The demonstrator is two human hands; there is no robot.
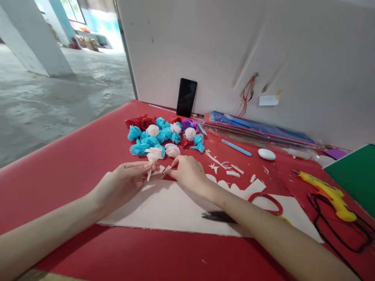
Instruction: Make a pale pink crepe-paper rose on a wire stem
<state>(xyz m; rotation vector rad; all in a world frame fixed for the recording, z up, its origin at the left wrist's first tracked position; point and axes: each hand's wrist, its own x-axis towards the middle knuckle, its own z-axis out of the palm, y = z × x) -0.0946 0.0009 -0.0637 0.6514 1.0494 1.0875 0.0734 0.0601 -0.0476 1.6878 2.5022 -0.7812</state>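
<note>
My left hand (130, 175) is closed around the twisted base of a cream crepe-paper flower (155, 153), petals upward. A thin paper tail hangs below its fingers. Close by on the right, my right hand (187, 171) pinches the end of a small white paper strip (167, 169) just above the table. Under both hands lies a wide sheet of white crepe paper (172, 207) with a scalloped far edge. Black-bladed scissors (218, 216) with a red handle rest on it, partly hidden by my right forearm. Beyond my hands sits a pile of blue, red, purple and pale paper flowers (165, 134).
A black phone (186, 97) leans on the wall. White paper scraps (233, 173), a blue pen (236, 148), a white oval object (266, 154) and bagged paper sheets (260, 128) lie to the right. A yellow glue gun (328, 195) with a black cord is at far right.
</note>
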